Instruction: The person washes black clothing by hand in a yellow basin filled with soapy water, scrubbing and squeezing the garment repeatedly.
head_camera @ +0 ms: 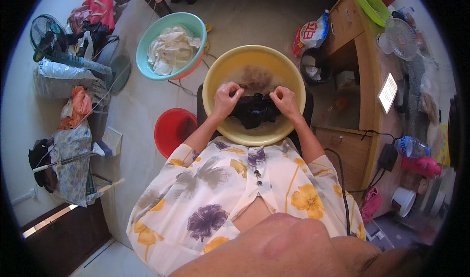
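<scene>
A wet black cloth (253, 111) lies partly in murky, brownish water inside a yellow plastic basin (254, 140). My left hand (228, 97) pinches the cloth near its upper left edge, thumb and fingers curled together. On the opposite side, my right hand (285, 100) grips the upper right edge in the same way, so the cloth spans the gap between both hands. Much of the cloth is bunched, and its lower folds sink into the water. The basin sits close in front of my body, on a dark support that shows at its sides.
A teal basin (141, 53) with pale wet cloths stands at the upper left. A red bucket (172, 130) is left of my basin. To the right are a detergent bag (312, 34), a black waste bin (315, 79) and a wooden desk (341, 152). A cable (343, 189) hangs at my right.
</scene>
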Tool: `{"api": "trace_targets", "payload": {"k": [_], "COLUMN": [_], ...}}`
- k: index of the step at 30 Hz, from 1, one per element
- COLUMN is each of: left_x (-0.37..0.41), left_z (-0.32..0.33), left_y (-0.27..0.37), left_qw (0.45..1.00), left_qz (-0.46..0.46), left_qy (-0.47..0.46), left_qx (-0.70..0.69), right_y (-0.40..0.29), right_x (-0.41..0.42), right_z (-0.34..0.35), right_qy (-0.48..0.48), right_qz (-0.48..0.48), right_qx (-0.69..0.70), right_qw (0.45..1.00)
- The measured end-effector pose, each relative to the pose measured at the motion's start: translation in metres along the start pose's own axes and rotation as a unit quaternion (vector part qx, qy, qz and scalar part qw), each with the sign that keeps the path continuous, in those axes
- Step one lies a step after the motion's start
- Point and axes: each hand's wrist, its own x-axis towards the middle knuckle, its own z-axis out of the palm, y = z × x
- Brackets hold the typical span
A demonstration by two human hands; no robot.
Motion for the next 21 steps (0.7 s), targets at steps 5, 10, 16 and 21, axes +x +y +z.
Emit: {"api": "trace_targets", "payload": {"k": [5,10,16,21], "left_x": [-0.040,-0.034,0.005,0.022], "left_z": [0.007,0.060,0.084,0.095], "left_y": [0.010,0.012,-0.025,-0.041], "left_qw": [0.963,0.924,0.947,0.965], "left_qz": [0.031,-0.011,-0.009,-0.036], "left_qy": [-0.087,-0.147,-0.126,-0.079], "left_qx": [0.254,0.352,0.294,0.248], "right_y": [-0.001,-0.010,0.021,0.027], "right_x": [-0.032,-0.016,0.026,0.050], "right_z": [0.047,0.091,0.108,0.108], "right_qy": [0.001,-0.041,0.030,0.009], "right_qz": [0.002,-0.051,-0.091,0.018], "right_qx": [-0.181,-0.328,-0.315,-0.244], "right_qw": [0.984,0.942,0.944,0.970]}}
